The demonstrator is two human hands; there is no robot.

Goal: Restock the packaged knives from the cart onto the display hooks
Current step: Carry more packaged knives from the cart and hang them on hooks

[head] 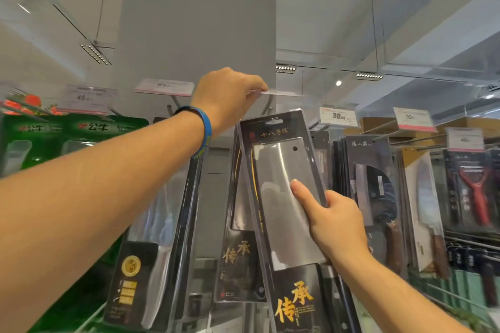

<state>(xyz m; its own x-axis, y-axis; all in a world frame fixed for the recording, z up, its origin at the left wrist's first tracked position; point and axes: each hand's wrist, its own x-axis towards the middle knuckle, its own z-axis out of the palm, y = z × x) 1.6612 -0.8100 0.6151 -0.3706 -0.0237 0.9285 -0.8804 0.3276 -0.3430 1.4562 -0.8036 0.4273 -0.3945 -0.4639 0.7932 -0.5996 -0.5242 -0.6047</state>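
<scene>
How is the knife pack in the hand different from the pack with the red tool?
The knife pack shows a wide silver blade; the red tool pack shows a thin red tool. The knife pack is tilted, held by the right hand; the red tool pack hangs straight. Both have dark cards under clear plastic.

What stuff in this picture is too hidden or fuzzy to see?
Head view:
- The price tag pinched by the left hand: seen edge-on and blurred, so its number is unreadable.
- The knife handle in the cleaver package held by the right hand: covered by the black card.
- The cart: outside the frame.
- The far-right price tag: too blurred to read.
</scene>
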